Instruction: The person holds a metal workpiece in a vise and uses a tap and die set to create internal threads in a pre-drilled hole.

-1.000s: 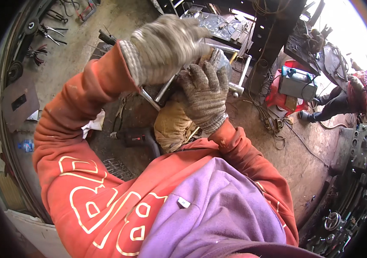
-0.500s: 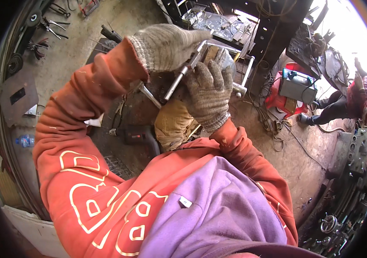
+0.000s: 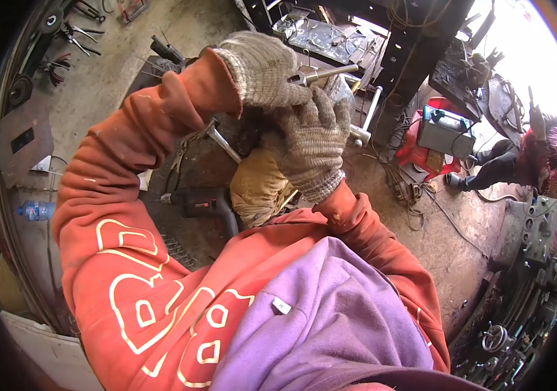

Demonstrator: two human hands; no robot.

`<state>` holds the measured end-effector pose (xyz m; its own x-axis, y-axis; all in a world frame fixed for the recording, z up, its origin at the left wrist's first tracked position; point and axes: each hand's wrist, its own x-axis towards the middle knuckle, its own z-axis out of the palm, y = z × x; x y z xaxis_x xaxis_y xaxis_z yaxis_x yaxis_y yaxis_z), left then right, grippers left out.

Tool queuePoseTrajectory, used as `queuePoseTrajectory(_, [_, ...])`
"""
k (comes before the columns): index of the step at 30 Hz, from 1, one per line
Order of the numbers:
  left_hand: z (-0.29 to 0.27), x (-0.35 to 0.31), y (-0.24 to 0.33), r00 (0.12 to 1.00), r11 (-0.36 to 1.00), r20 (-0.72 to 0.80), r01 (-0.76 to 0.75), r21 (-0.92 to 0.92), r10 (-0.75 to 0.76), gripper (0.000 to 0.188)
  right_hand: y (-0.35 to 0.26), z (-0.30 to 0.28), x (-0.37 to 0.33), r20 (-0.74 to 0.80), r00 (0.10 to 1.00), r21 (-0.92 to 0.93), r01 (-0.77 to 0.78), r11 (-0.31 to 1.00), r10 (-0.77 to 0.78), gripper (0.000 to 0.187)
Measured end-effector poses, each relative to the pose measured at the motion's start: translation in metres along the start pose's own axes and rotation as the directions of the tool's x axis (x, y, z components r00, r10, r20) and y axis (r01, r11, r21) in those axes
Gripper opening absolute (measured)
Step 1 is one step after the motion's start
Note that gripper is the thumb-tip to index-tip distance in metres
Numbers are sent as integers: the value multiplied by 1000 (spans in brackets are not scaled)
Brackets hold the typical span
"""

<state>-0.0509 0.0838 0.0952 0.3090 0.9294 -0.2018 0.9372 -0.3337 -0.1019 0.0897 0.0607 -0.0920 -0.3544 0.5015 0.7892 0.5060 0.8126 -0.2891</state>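
Both my hands wear grey knitted gloves and meet at a metal fixture in the upper middle. My left hand (image 3: 259,70) has its fingers curled at the near end of a metal bar handle (image 3: 336,73), which points right. Against it, my right hand (image 3: 314,140) bends its fingers over the fixture; what lies under them is hidden. Beyond my right fingers shows a rounded grey metal part (image 3: 339,88). A second metal bar with an end knob (image 3: 373,109) sticks out to the right. Below my left wrist lies a metal-shafted tool (image 3: 226,144).
A dark power drill (image 3: 201,203) lies near my tan-clothed knee (image 3: 259,189). Pliers (image 3: 79,39) lie at the far left, a water bottle (image 3: 36,210) at the left. Right stand a grey box machine (image 3: 446,130) with cables, another person (image 3: 542,156), and machinery (image 3: 542,260).
The bar handle has turned from slanting toward me to pointing right. My left hand has gone from stretched fingers to curled ones and moved closer to my right hand.
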Motion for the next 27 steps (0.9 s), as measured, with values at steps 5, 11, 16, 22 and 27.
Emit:
queuePoseTrajectory(5, [4,0,7,985,983,56,166,-74,-162,69,2,-6,3,-20,999,40,27,999,-26,46])
queuePoseTrajectory(11, [18,-10,-11,995,999,-87,-48,-3,48,62,7,-8,4,-53,999,164,19,986,-11,47])
queuePoseTrajectory(16, [7,-6,2,770,822,-364,-346,452,524,36,8,-12,15,-63,997,133,40,990,-32,42])
queuePoseTrajectory(22, [-1,-15,9,794,785,-248,-401,472,555,41,5,-12,11,-17,1000,151,20,988,-18,34])
queuePoseTrajectory(27, [-17,-2,2,924,896,-48,-355,266,380,19,9,-15,14,-33,999,162,12,987,-7,40])
